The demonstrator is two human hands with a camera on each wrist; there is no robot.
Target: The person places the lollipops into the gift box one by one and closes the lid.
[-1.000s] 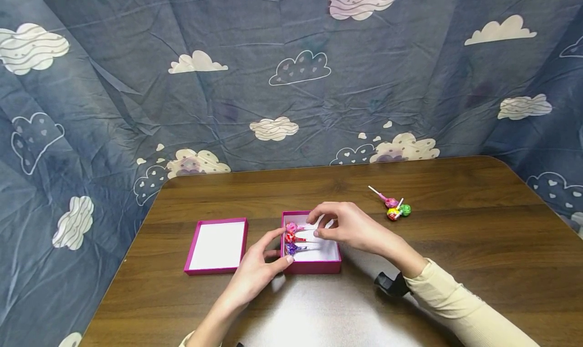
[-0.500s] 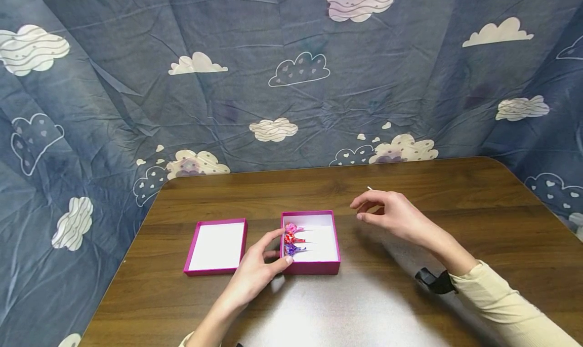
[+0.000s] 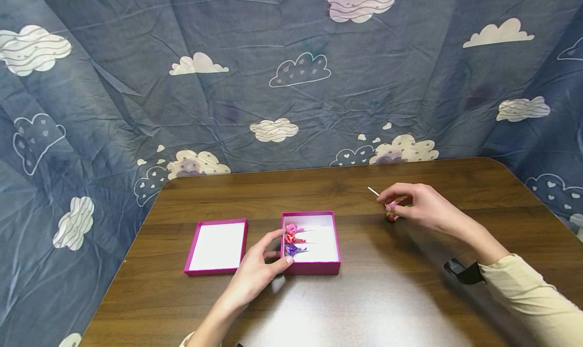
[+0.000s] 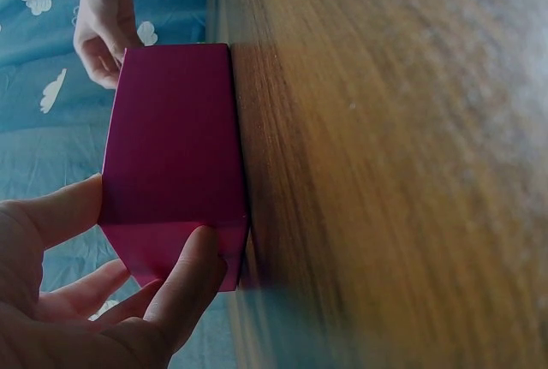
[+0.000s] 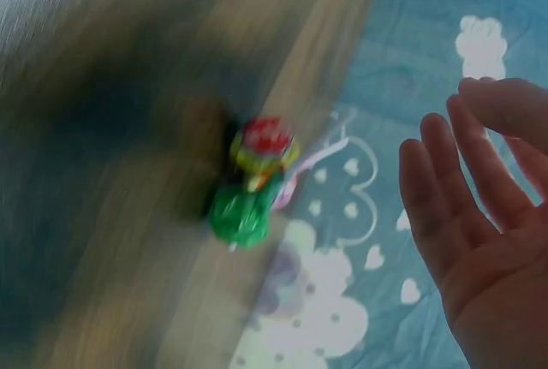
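Note:
My left hand (image 3: 257, 268) rests at the left side of a magenta box (image 3: 311, 268), with fingers against its wall and the thumb at the near left corner. Inside, a pink lollipop (image 3: 293, 228), a red lollipop (image 3: 290, 238) and a purple lollipop (image 3: 292, 249) lie side by side, sticks pointing right. My right hand (image 3: 423, 204) is over the loose lollipops at the right, thumb and forefinger apart around a pink-wrapped lollipop (image 3: 390, 205). The right wrist view shows a green lollipop (image 5: 240, 215) and a red-and-yellow lollipop (image 5: 264, 144), blurred.
The box's lid (image 3: 216, 247), white inside with a magenta rim, lies left of the box. Everything stands on a brown wooden table (image 3: 319, 190). Behind its far edge hangs a blue cloth (image 3: 246, 43) printed with clouds. A black strap (image 3: 464, 272) is on the right wrist.
My right hand has left the box and moved right to the loose lollipops. My left hand, the box and its three lollipops have stayed in place.

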